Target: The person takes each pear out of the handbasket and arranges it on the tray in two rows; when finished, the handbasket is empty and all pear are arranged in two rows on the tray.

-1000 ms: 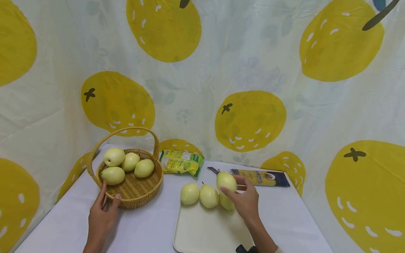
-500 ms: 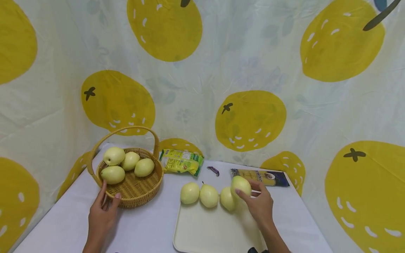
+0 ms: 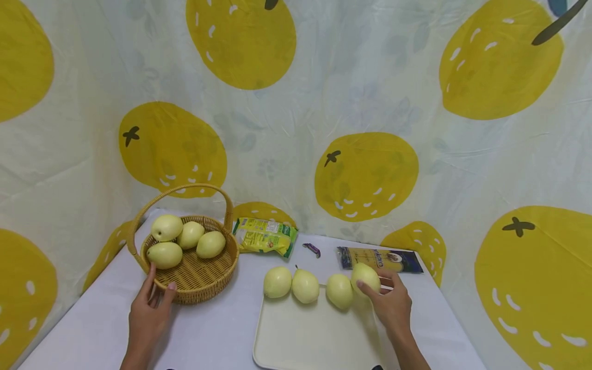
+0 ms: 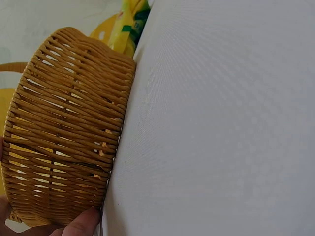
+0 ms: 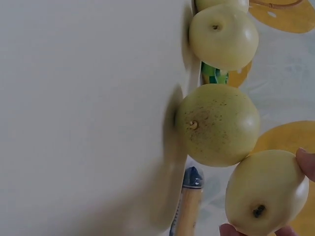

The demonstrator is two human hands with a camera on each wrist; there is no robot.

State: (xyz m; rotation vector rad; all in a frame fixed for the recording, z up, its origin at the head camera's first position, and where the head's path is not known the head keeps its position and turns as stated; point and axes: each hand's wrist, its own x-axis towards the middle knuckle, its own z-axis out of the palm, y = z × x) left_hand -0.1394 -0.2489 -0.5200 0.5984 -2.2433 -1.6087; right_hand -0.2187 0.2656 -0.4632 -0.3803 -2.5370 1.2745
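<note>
While pinching a pale green pear (image 3: pixel 364 278) between the thumb and fingers of the right hand (image 3: pixel 393 304), parted only to the fruit's girth, holds it by the far right corner of a cream tray (image 3: pixel 319 336), right beside a brown-speckled pear (image 5: pixel 219 125) on the tray's far edge. Cannot tell whether lifted clear of the tray or resting on it. With the left hand (image 3: pixel 148 319), grips the near left rim of a round wicker basket (image 3: pixel 203 296), with fingers part-curled at the side and thumb against the front. Has two more pears (image 3: pixel 304 286) side by side along the tray's far edge, past a gap to the left. Inside the basket, under its arched handle (image 3: pixel 228 208), has four pears (image 3: pixel 164 256) gathered at the left and back. Behind, shows a yellow-and-green plastic packet (image 3: pixel 264 236) just right of the basket, then a small purple-wrapped sweet (image 3: pixel 312 250), then a blue-and-yellow pasta packet (image 3: pixel 409 262) partly hidden by the held pear. Ends at a pale curtain (image 3: pixel 277 133) with yellow fruit prints.
</note>
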